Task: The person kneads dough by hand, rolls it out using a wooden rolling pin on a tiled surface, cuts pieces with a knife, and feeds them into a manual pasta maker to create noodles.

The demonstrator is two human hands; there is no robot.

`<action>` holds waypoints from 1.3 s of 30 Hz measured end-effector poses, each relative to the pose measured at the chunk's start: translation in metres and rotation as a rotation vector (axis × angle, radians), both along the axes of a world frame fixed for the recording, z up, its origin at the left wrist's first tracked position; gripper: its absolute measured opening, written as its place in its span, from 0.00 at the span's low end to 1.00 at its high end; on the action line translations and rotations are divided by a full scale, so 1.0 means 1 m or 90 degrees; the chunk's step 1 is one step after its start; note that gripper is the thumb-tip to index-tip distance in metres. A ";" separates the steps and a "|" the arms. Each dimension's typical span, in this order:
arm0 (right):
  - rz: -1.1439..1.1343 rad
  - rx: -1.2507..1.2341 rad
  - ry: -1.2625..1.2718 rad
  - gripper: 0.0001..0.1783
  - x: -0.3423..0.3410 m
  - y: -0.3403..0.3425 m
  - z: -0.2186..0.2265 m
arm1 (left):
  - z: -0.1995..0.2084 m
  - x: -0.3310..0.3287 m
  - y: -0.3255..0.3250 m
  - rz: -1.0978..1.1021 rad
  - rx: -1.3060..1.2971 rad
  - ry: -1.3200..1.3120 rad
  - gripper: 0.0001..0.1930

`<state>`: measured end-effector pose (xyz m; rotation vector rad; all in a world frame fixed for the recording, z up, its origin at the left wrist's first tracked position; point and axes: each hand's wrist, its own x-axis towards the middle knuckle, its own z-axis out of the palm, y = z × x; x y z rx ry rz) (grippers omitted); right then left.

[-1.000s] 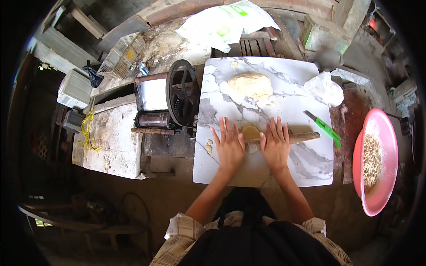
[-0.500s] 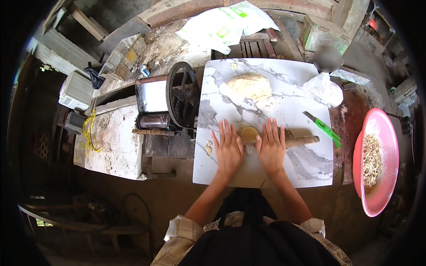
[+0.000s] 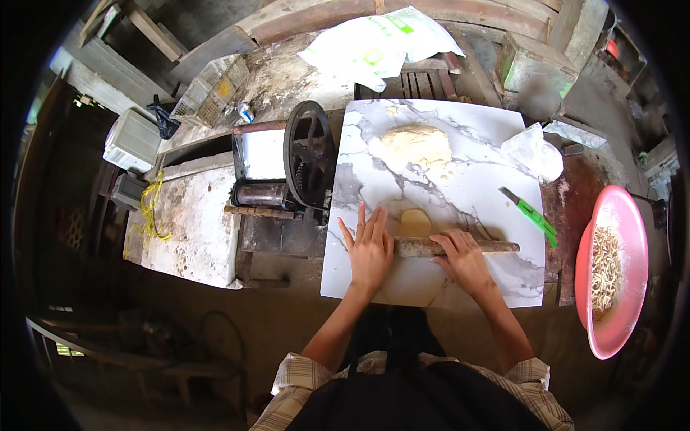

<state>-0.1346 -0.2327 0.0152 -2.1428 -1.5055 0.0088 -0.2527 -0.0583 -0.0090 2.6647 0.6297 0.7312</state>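
Observation:
A wooden rolling pin (image 3: 417, 248) lies crosswise on a marble-patterned board (image 3: 496, 276). My right hand (image 3: 465, 260) has its fingers bent over the pin, gripping it right of the middle. My left hand (image 3: 369, 253) lies at the pin's left end, fingers stretched and spread, with its palm hiding that end. Just beyond the pin sits a small flattened round of dough (image 3: 415, 221). Farther back on the board rests a large pale lump of dough (image 3: 418, 146). A green-handled box cutter (image 3: 535, 220), blade out, lies at the right side.
A clear plastic bag (image 3: 535, 152) sits at the board's far right corner. Right of the board stands a pink basin (image 3: 634, 269) holding pale strips. On the left is a hand-wheel roller machine (image 3: 309, 154). Behind lie a white sack (image 3: 381, 47) and a plastic basket (image 3: 208, 93).
The rolling pin has come nearer to me, uncovering more of the dough round. My right hand has gone from flat, stretched fingers to fingers curled over the pin; my left remains spread.

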 end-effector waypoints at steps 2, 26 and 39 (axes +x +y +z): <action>0.008 -0.001 -0.020 0.23 -0.010 0.007 0.004 | 0.005 -0.006 0.001 -0.004 -0.005 0.018 0.26; -0.482 -0.120 -0.177 0.28 -0.028 0.067 -0.017 | -0.019 0.042 0.042 0.006 -0.109 0.132 0.36; -0.478 -0.043 -0.175 0.24 -0.047 0.061 -0.024 | -0.019 0.036 0.041 -0.096 -0.002 0.141 0.32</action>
